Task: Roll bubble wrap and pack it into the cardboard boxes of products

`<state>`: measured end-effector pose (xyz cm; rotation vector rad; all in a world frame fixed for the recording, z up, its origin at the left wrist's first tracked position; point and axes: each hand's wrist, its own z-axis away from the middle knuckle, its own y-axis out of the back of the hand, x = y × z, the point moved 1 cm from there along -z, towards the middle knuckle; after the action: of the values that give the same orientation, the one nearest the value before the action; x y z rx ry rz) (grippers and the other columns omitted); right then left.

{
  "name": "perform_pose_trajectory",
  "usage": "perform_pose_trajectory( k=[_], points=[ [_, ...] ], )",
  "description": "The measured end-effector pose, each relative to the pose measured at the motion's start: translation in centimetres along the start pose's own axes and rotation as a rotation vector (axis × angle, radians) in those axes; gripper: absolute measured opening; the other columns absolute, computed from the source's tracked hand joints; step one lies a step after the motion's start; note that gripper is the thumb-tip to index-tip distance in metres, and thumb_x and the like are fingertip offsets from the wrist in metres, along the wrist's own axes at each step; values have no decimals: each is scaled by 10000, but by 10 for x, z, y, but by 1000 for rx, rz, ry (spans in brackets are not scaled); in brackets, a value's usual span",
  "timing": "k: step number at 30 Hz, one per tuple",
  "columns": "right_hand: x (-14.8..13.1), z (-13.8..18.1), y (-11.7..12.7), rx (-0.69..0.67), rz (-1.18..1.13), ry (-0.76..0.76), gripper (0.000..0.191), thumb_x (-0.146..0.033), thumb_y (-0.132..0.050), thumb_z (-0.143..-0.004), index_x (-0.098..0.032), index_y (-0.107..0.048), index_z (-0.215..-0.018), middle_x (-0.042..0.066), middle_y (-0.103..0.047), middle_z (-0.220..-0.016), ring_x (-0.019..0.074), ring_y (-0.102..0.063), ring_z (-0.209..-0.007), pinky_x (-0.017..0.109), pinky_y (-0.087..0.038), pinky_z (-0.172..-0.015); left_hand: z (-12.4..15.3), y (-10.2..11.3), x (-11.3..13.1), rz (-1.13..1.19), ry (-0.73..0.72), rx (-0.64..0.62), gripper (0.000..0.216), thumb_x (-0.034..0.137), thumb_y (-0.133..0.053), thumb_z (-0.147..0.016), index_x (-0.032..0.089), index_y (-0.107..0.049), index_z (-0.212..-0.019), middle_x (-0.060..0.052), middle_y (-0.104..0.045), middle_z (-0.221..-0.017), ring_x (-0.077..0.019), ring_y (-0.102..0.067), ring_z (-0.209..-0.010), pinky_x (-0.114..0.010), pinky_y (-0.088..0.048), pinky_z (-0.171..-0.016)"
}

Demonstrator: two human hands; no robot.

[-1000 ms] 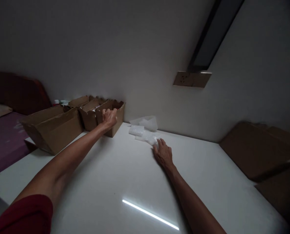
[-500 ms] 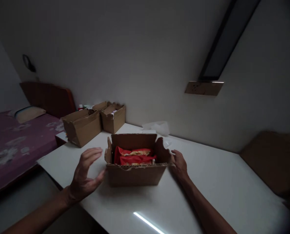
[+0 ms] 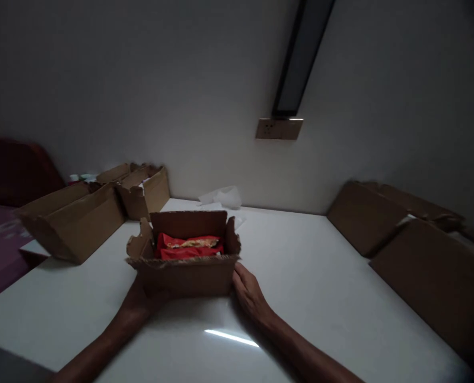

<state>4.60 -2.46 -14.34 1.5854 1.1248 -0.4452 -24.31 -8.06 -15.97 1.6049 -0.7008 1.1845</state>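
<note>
Open cardboard box [image 3: 185, 274], flaps up, red packets [image 3: 189, 247] inside — stands on the white table [image 3: 320, 298] near its front edge, gripped at both lower front corners: left hand [image 3: 139, 304] wrapped on the left corner, right hand [image 3: 249, 294] flat against the right side. Handling advice — keep both palms pressing evenly and low, base flat on the table, so the soft walls do not buckle or the packets tip. Other boxes [image 3: 75, 218] well apart at left.

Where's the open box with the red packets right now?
The open box sits on the white table near the middle of the head view, between the left hand and right hand, in front of the other cardboard boxes.
</note>
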Motion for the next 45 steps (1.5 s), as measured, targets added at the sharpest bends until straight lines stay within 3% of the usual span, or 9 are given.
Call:
perform_pose_trajectory(
  k=[4, 11, 16, 25, 30, 35, 38, 42, 45],
  points=[
    [37, -47, 15, 34, 115, -3, 302, -258, -488, -885, -218, -700, -1097, 70, -727, -1146, 237, -651, -1066, 396, -484, -964, -29, -6, 16, -35, 1, 44, 728, 485, -778, -579, 174, -513, -1182, -131, -713, -1173, -347, -688, -1080, -461, -589, -909],
    [83, -136, 34, 163, 304, -64, 464, -158, -674, -809, -153, -621, -1271, 185, -475, -1502, 354, -417, -1370, 559, -294, -1131, -38, -27, 14, -51, -32, 1, 704, 521, -741, -646, 183, -508, -1218, -112, -724, -1157, -335, -688, -1085, -446, -584, -920],
    [100, -165, 45, 269, 258, -139, 317, -341, -626, -945, -173, -625, -1214, 99, -606, -1307, 255, -588, -1177, 507, -477, -1006, -39, -31, 7, -36, -56, 43, 728, 528, -694, -685, 175, -500, -1292, -119, -708, -1205, -357, -656, -1142, -483, -548, -969],
    [105, -57, 146, 583, -160, -257, 391, -555, -575, -852, -177, -657, -904, 67, -706, -943, 203, -662, -866, 352, -587, -719, -43, -23, 9, -2, -66, -50, 725, 468, -733, -676, 160, -487, -1285, -138, -684, -1247, -330, -653, -1149, -459, -546, -990],
    [77, 6, 162, 733, -349, -323, 405, -589, -647, -740, -211, -629, -886, 52, -698, -958, 182, -670, -854, 316, -581, -684, -39, -20, 12, -37, -111, -49, 753, 445, -696, -706, 147, -447, -1350, -166, -649, -1287, -344, -621, -1191, -498, -505, -1032],
    [40, 86, 135, 532, -400, -457, 339, -471, -799, -667, -185, -668, -793, 23, -667, -736, 178, -651, -647, 330, -569, -607, 11, -9, -1, -121, -209, 68, 768, 419, -597, -809, 110, -346, -1465, -215, -472, -1467, -367, -483, -1350, -565, -386, -1135],
    [18, 132, 126, 316, -355, -510, 343, -520, -740, -754, -191, -666, -813, 54, -701, -823, 226, -691, -803, 353, -591, -693, 58, -6, -10, -228, -364, 109, 659, 412, -564, -882, 164, -375, -1462, -183, -458, -1470, -353, -468, -1357, -575, -405, -1121],
    [8, 157, 142, 212, -64, -491, 384, -552, -621, -851, -190, -686, -961, 101, -725, -979, 242, -693, -833, 340, -575, -649, 97, -29, 1, -339, -708, -73, 395, 259, -526, -918, 223, -549, -1311, -142, -512, -1429, -315, -512, -1305, -538, -478, -1056],
    [21, 147, 158, 286, 384, -288, 331, -342, -554, -886, -220, -670, -1171, 124, -691, -1198, 287, -674, -997, 427, -571, -782, 103, -64, 22, -374, -840, -263, 377, 164, -536, -874, 204, -597, -1244, -150, -537, -1411, -320, -505, -1306, -550, -469, -1059]
  ],
)
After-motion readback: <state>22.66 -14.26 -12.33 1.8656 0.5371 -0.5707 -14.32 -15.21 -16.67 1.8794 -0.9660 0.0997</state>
